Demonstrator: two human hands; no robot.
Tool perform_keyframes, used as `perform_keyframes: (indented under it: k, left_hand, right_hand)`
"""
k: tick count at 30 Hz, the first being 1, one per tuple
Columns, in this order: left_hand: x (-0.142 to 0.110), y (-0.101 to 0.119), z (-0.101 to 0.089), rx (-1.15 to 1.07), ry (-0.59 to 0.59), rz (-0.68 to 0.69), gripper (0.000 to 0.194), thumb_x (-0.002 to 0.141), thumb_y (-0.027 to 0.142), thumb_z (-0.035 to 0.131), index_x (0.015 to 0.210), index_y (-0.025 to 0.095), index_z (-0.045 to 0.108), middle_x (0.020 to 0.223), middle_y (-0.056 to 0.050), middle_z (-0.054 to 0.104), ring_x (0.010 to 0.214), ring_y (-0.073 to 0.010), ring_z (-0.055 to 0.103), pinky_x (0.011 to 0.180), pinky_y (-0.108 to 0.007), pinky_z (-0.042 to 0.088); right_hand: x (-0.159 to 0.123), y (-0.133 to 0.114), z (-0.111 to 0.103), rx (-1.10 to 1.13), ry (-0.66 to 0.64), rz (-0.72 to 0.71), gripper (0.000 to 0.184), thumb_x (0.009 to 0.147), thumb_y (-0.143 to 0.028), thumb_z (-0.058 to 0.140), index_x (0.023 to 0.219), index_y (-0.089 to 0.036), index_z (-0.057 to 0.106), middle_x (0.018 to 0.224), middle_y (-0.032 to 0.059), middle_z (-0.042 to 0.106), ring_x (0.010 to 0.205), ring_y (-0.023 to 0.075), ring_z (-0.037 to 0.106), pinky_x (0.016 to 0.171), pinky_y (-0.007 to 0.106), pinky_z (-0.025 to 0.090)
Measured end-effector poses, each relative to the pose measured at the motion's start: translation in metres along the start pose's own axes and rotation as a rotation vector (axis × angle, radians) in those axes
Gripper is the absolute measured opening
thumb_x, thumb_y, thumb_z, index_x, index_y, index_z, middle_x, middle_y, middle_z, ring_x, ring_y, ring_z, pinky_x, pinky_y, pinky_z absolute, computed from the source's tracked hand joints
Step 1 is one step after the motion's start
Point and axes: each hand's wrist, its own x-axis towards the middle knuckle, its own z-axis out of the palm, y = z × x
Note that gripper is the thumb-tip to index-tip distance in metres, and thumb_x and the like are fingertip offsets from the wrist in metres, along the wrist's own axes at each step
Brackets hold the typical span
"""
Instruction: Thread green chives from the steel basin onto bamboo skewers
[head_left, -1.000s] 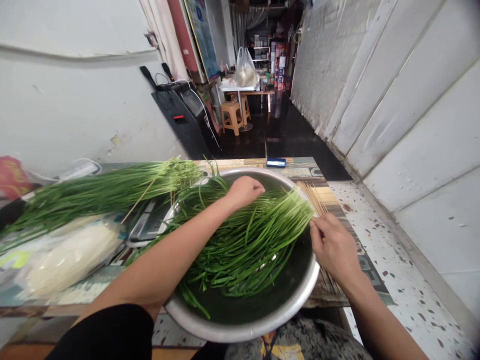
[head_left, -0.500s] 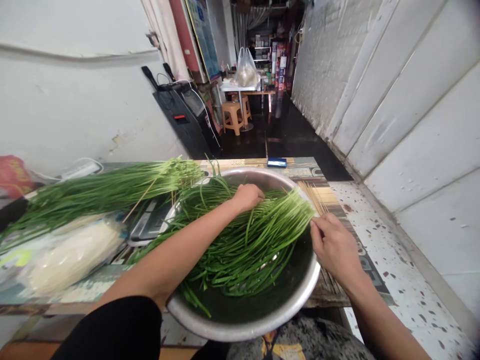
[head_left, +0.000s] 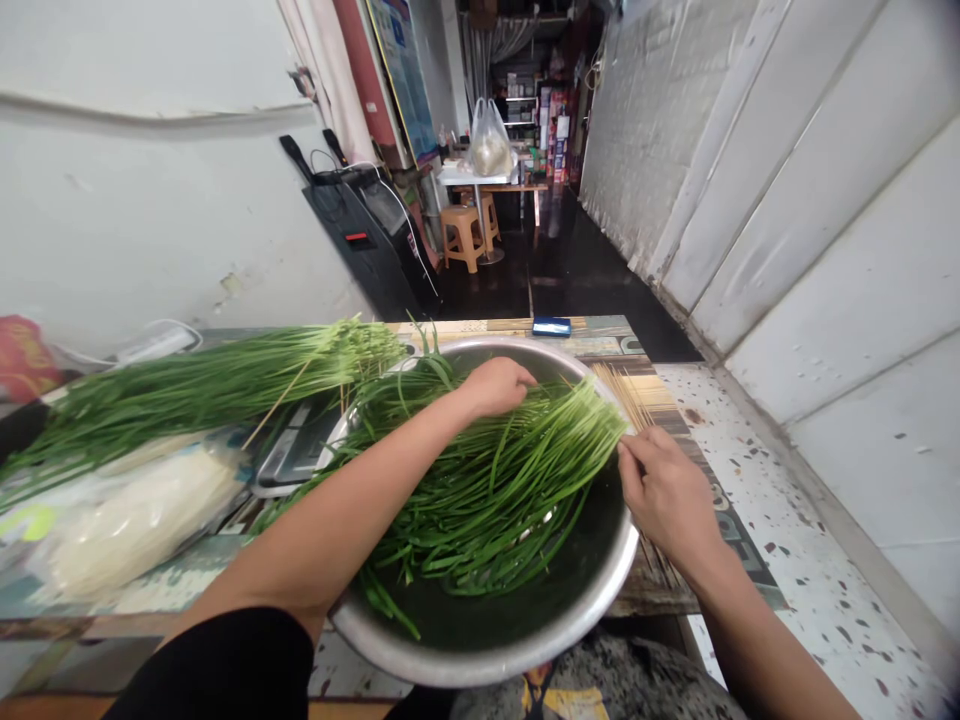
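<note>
Long green garlic chives (head_left: pixel 487 500) fill much of a wide steel basin (head_left: pixel 480 668), their pale cut ends lined up in a row toward the right rim. My left hand (head_left: pixel 496 388) reaches over the basin, fingers bent and closed at the chives near its far side; the fingertips are partly hidden. At the right rim, my right hand (head_left: pixel 667 490) pinches at the end of that row, apparently on a bamboo skewer largely hidden by fingers and stems. Loose bamboo skewers (head_left: pixel 626 390) lie on the table beside and beneath this hand.
More chives (head_left: pixel 202 385), with sticks at their pale ends, lie left beside a scale (head_left: pixel 289 455) and a plastic bag of white material (head_left: pixel 142 520). A small blue box (head_left: pixel 551 327) sits behind the basin. Farther back are stools (head_left: pixel 463 238) and a black machine (head_left: pixel 371 240).
My left hand has shifted slightly up and to the right over the chives, with a finger pointing farther out. My right hand keeps its pinch at the rim.
</note>
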Motion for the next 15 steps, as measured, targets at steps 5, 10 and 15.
perform_keyframes:
  k: [5, 10, 15]
  left_hand:
    - [-0.005, 0.004, -0.015, -0.139, -0.091, -0.113, 0.021, 0.076, 0.020, 0.058, 0.089, 0.014, 0.073, 0.072, -0.006, 0.070, 0.068, -0.0171, 0.061, 0.068, -0.027, 0.044]
    - [-0.005, 0.008, -0.012, -0.680, -0.047, -0.225, 0.015, 0.079, 0.012, 0.056, 0.089, 0.010, 0.066, 0.071, -0.005, 0.066, 0.056, -0.0088, 0.055, 0.056, -0.022, 0.042]
    - [-0.008, 0.024, -0.005, -0.944, -0.002, -0.285, 0.012, 0.078, 0.005, 0.058, 0.089, 0.008, 0.062, 0.072, -0.005, 0.065, 0.058, -0.0070, 0.056, 0.056, -0.021, 0.042]
  right_hand:
    - [-0.001, 0.000, 0.000, 0.001, -0.019, 0.025, 0.028, 0.092, -0.027, 0.039, 0.075, -0.017, 0.060, 0.075, 0.0026, 0.053, 0.065, 0.0118, 0.049, 0.056, 0.025, 0.033]
    - [-0.001, 0.000, -0.001, 0.019, -0.045, 0.035, 0.029, 0.092, -0.027, 0.038, 0.075, -0.017, 0.059, 0.075, 0.0028, 0.052, 0.066, 0.0118, 0.049, 0.056, 0.025, 0.032]
    - [0.000, -0.001, -0.001, 0.053, -0.047, 0.048, 0.029, 0.092, -0.027, 0.039, 0.071, -0.017, 0.057, 0.073, 0.0026, 0.051, 0.066, 0.0118, 0.049, 0.057, 0.025, 0.033]
